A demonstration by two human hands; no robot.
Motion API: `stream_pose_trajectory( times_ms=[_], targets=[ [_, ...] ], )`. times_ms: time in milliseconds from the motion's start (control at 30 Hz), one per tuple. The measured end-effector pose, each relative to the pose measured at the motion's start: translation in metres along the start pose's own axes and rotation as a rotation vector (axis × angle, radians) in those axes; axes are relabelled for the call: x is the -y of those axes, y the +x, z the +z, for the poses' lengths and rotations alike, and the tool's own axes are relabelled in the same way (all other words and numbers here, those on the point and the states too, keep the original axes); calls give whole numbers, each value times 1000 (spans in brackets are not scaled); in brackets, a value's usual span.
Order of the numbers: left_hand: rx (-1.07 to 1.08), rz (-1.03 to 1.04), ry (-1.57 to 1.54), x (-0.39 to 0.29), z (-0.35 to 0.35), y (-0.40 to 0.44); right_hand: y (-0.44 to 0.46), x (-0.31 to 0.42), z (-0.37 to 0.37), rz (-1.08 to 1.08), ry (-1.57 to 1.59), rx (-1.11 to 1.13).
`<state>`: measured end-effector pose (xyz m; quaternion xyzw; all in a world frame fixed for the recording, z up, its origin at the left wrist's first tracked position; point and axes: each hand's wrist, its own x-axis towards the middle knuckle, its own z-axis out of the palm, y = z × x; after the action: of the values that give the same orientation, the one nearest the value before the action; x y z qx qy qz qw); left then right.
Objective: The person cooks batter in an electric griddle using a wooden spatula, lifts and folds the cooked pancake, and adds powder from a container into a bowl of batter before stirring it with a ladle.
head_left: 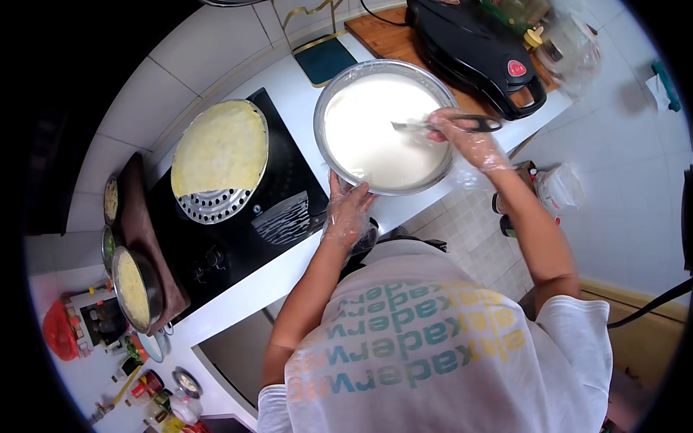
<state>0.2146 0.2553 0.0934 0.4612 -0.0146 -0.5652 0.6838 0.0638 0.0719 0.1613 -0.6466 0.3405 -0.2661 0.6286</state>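
Observation:
A large metal bowl (323, 148) stands on the white counter, full of a smooth white liquid batter (368, 119). My left hand (346, 209), in a clear plastic glove, grips the bowl's near rim. Over the bowl's right side, my gloved right hand (462, 137) is closed around a black-handled metal utensil (482, 124). Its metal part reaches toward the batter and is blurred, so I cannot tell whether it is a ladle or a spoon. To the left, a pale yellow round sheet (220, 144) partly covers a perforated metal steamer tray (216, 206) on the black cooktop.
A closed black electric griddle (469, 54) sits on a wooden board (372, 32) behind the bowl. A dark green square stand (323, 59) is at the wall. Further left, a metal bowl (148, 289) of pale yellow food rests on a brown board (137, 209).

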Motion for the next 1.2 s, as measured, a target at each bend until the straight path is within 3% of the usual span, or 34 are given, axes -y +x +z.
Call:
stream_pose_trajectory(
  times_ms=[100,233,367,400,500,533,633,667,800,900,933,1033,1200],
  targets=[
    [29,-11,13,2,-4,3,-8,25,-30,71,-214,13],
    [15,-23,25,0,-3,3,15,10,-49,-175,-167,-81],
    [-40,-30,42,1,-1,1,19,-1,-13,-74,-231,-113],
    [-34,-24,39,1,0,2,10,4,-3,-22,-78,-74],
    [-29,-11,35,1,-2,0,-2,2,-22,-70,-135,47],
    [-29,-5,37,2,-3,0,-7,18,-26,40,-153,13],
    [3,0,20,4,-6,4,-3,18,-47,-7,-182,-103],
    [17,2,10,4,-7,4,1,15,-46,-115,-234,-133],
    [-32,10,31,4,-3,1,17,-11,-18,-299,-125,-85],
    [-51,9,32,4,-6,2,-2,4,2,-78,-187,-72],
    [-53,4,25,2,-4,-1,-2,-5,-7,-211,-110,18],
    [-24,28,22,2,-7,0,-13,21,-30,15,-189,40],
    [-112,139,144,-5,-1,-8,0,21,-27,-28,-224,-172]
  ],
)
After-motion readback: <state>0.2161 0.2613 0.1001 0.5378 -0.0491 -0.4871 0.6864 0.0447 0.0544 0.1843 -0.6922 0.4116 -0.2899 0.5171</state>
